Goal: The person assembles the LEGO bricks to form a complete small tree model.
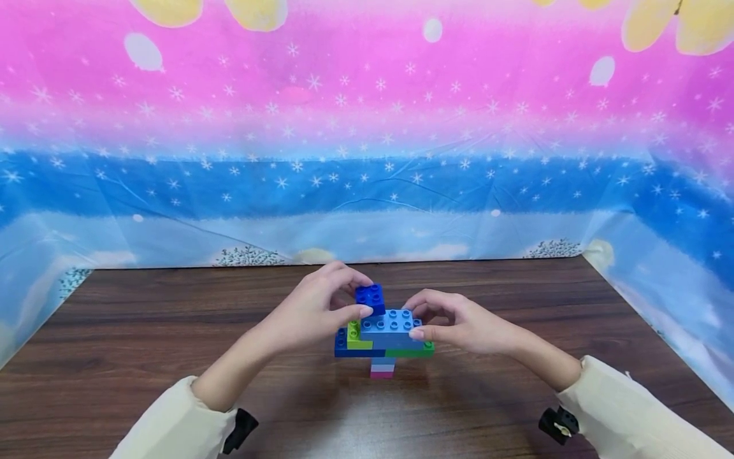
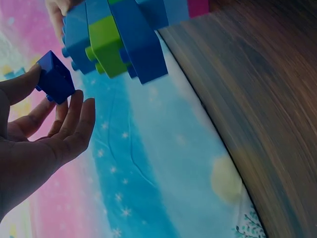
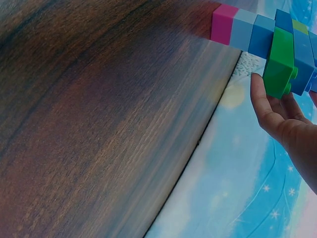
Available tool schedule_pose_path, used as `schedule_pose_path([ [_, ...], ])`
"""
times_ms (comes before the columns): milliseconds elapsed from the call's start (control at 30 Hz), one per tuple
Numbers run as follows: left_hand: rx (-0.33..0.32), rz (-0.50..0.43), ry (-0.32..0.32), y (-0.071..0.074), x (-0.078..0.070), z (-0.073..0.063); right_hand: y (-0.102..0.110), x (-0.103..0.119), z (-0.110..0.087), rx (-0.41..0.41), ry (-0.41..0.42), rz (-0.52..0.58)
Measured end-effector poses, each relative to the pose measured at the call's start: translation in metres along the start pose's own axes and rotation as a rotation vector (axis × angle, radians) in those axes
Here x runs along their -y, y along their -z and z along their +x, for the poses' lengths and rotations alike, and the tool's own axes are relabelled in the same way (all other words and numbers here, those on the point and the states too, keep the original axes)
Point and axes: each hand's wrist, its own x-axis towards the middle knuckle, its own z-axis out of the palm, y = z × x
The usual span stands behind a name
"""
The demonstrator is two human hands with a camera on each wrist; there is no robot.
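Observation:
A tower of toy building blocks stands on the table, with a pink block (image 1: 381, 375) at its foot and pale blue ones above. Across it lie a long dark blue block (image 1: 358, 352) and a green block (image 1: 410, 352), then a lime block (image 1: 358, 343) and a light blue block (image 1: 383, 340). My left hand (image 1: 309, 312) pinches a small dark blue block (image 2: 55, 79) between thumb and fingers, just over the upper layer's left part. My right hand (image 1: 464, 324) holds the tower's right end, thumb in front and fingers behind, beside the green block (image 3: 278, 64).
The brown wooden table (image 1: 172, 331) surrounds the tower. A pink and blue snowflake-printed cloth (image 1: 367, 185) hangs behind it and along both sides. Black straps (image 1: 239, 430) are worn at both cream sleeves (image 1: 178, 417).

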Motion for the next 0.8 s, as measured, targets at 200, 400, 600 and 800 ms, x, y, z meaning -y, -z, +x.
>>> schedule_pose_path([
  [200,0.028,0.008,-0.023,-0.007,-0.006,0.004,0.0,0.0,0.0,0.0,0.011,0.015],
  [400,0.06,0.012,-0.014,-0.011,-0.007,0.004,0.0,0.0,0.0,0.005,0.005,0.017],
  [600,0.065,0.033,-0.046,-0.012,-0.008,0.004,0.0,0.0,0.0,0.01,0.006,0.017],
  [800,0.083,0.033,-0.054,-0.015,-0.007,0.006,0.001,0.001,0.0,0.006,0.004,0.0],
])
